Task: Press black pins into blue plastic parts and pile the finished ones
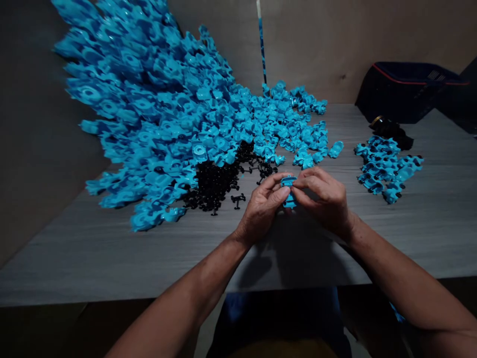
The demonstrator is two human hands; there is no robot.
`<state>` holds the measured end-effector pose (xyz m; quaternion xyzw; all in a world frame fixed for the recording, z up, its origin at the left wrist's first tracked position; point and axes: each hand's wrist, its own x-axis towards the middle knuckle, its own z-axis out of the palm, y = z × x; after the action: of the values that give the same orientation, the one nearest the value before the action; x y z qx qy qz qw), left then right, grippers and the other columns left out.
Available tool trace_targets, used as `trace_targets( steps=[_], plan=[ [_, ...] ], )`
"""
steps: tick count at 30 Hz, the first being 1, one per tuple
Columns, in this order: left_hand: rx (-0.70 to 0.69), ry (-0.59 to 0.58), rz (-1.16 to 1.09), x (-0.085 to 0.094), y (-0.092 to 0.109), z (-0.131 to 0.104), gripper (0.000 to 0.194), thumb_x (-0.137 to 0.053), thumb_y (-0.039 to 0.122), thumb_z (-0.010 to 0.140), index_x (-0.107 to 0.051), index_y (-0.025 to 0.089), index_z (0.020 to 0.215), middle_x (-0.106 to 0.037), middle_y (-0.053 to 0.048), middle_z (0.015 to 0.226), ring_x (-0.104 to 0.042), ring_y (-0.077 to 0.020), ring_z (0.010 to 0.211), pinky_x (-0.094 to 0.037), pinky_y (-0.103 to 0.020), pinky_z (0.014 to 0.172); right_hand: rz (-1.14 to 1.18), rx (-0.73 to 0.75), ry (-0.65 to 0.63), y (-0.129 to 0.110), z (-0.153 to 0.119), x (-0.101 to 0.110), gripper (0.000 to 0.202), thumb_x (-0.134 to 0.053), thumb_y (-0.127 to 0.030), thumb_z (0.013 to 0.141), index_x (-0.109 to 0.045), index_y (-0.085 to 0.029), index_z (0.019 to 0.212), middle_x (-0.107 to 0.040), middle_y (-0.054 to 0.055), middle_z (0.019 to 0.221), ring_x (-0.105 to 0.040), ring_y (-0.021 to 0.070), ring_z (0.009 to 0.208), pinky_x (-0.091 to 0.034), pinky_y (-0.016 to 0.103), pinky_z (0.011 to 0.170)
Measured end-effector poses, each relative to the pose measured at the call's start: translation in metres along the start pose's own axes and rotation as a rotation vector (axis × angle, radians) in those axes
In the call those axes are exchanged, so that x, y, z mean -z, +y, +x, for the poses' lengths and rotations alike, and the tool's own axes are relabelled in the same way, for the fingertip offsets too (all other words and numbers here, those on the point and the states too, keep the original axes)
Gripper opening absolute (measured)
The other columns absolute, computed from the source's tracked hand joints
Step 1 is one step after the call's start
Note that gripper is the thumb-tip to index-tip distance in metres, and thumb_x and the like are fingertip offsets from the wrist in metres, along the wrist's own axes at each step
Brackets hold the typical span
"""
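Above the table, in front of me, a blue plastic toy car body (288, 183) is held with its hollow underside facing me. My left hand (263, 206) is closed around its left side, the thumb lying across it. At its right edge my right hand (323, 198) is closed, thumb and index finger pinched against the shell. Whether a small part is also between those fingertips is hidden. Just left of my hands lie black wheel axles (216, 184), heaped in a pile with a few loose ones beside it.
A tall heap of blue car bodies (156, 99) rises at the left and back against the wall. To the right sits a cluster of car bodies with black wheels (383, 166). Behind it are a black bundle (395, 133) and a dark bin (406, 94). The table edge (112, 298) is near me.
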<state>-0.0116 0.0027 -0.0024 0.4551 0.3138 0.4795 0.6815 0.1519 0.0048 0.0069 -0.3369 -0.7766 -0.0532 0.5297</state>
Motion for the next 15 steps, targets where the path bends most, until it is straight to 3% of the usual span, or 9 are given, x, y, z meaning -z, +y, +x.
trace_targets(
  steps=[3,8,12,15],
  plan=[
    [0.015,0.032,0.007,-0.001,-0.001,0.000,0.044,-0.073,0.051,0.084,-0.067,0.019,0.114,-0.063,0.002,0.079,-0.056,-0.0081,0.056,-0.052,-0.021,0.052,0.044,-0.039,-0.010,0.001,-0.002,-0.002,0.016,-0.062,-0.008,0.090,-0.068,-0.021,0.081,-0.066,0.002,0.078,-0.065,0.0150,0.078,-0.054,0.026,0.072],
    [-0.034,0.070,0.090,0.001,-0.002,0.002,0.043,-0.073,0.050,0.086,-0.067,0.018,0.115,-0.065,0.001,0.079,-0.055,-0.0074,0.054,-0.050,-0.020,0.051,0.179,-0.212,-0.050,0.006,-0.003,0.000,0.007,-0.069,-0.016,0.085,-0.072,-0.021,0.089,-0.070,0.003,0.083,-0.065,0.0162,0.079,-0.056,0.030,0.073],
    [-0.097,0.102,0.177,0.004,-0.002,0.003,0.042,-0.069,0.050,0.089,-0.067,0.018,0.117,-0.068,-0.001,0.082,-0.058,-0.0088,0.055,-0.049,-0.020,0.052,0.433,-0.505,-0.094,0.012,0.002,0.008,0.019,-0.076,-0.024,0.078,-0.073,-0.019,0.097,-0.069,0.003,0.084,-0.064,0.0147,0.072,-0.056,0.030,0.070],
    [-0.113,0.101,0.222,0.006,-0.003,0.003,0.041,-0.066,0.049,0.091,-0.067,0.018,0.118,-0.069,-0.002,0.083,-0.059,-0.0100,0.057,-0.050,-0.022,0.053,0.640,-0.750,-0.158,0.015,0.005,0.010,0.025,-0.079,-0.035,0.078,-0.075,-0.018,0.096,-0.073,0.004,0.087,-0.069,0.0168,0.079,-0.057,0.031,0.073]
  ],
)
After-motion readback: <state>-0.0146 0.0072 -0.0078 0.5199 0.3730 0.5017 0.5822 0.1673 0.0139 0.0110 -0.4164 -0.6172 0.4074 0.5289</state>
